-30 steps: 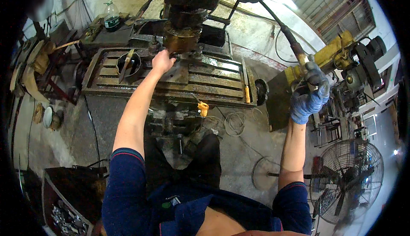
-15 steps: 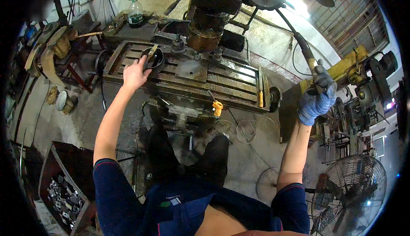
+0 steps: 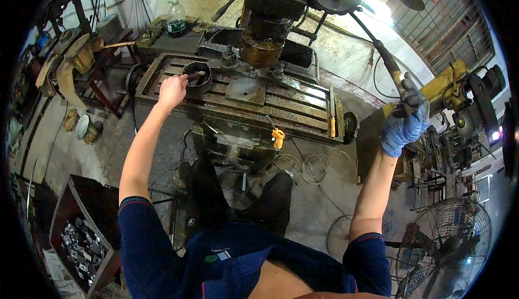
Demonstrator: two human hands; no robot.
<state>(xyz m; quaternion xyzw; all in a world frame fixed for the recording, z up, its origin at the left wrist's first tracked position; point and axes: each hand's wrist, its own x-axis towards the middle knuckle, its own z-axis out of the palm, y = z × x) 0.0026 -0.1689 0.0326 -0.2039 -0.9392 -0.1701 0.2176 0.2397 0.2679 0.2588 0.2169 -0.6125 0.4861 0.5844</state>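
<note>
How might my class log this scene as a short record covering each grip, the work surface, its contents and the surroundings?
Left grip: bare, closed on a brush-like tool at the black pot's mouth
Right grip: gloved, closed around a machine lever
Work surface: slotted metal table
On it: black pot, flat plate, yellow-handled tool
Surroundings: plastic bottle, caged fan, crate of metal pieces

The fingers of the bare left hand conceal the grip end of the slim brown-handled tool. The blue-and-grey gloved right hand obscures the lower end of the long, dark metal lever. The upper edge truncates the black metal machine head. Individual grey metal pieces are too small to identify.
</note>
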